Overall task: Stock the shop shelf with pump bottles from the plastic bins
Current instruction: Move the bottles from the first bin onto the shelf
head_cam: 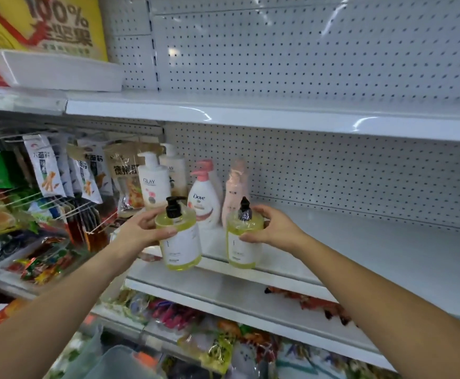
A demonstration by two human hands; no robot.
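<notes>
My left hand (144,231) grips a yellow pump bottle (181,242) with a black pump and white label, held just off the front edge of the white shelf (360,250). My right hand (271,228) grips a second yellow pump bottle (243,242), which is over the shelf's front part; I cannot tell whether its base touches. Behind them on the shelf stand two white Olay bottles (153,181), a Dove bottle (204,203) with a pink pump, and a pale pink bottle (235,187). A translucent plastic bin (119,362) shows at the bottom edge.
Snack bags (48,170) hang on pegs to the left of the shelf. A white tray (59,71) sits on the upper shelf at left. The shelf below holds packaged snacks (217,340). Bare white shelf extends to the right of the bottles.
</notes>
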